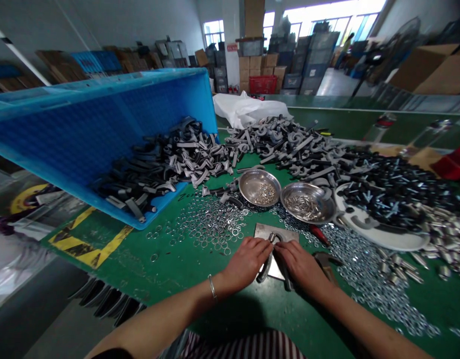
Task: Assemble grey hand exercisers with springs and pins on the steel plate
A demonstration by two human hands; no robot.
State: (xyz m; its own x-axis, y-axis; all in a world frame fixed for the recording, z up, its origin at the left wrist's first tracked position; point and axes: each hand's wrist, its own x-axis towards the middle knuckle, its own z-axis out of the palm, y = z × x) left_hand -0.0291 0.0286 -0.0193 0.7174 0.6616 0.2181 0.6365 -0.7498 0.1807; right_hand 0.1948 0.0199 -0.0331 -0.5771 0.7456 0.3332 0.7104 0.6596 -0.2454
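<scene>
Green workbench [147, 269] in a storeroom with stacked cartons [256, 67]. At 10 o'clock, a tilted blue crate [103, 124] holds dark curved castings [158, 164]; at 12 o'clock, two steel bowls [260, 187] hold small metal parts. At 6 o'clock, fingers of the left hand [247, 264] and right hand [301, 269] clamp a curved casting [265, 269] above a steel plate [278, 234].

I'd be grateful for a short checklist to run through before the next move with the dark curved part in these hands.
Dark curved part held: ok, left hand and right hand are both on it.
Steel plate beneath the hands: ok, lying flat.
Metal pin at the part's top seated: cannot tell, fingers partly hide it.
Left steel bowl stocked: ok, holds small rings.
Right steel bowl stocked: ok, holds metal sleeves.
Work area free of loose pieces: not ok, loose rings lie scattered nearby.
</scene>
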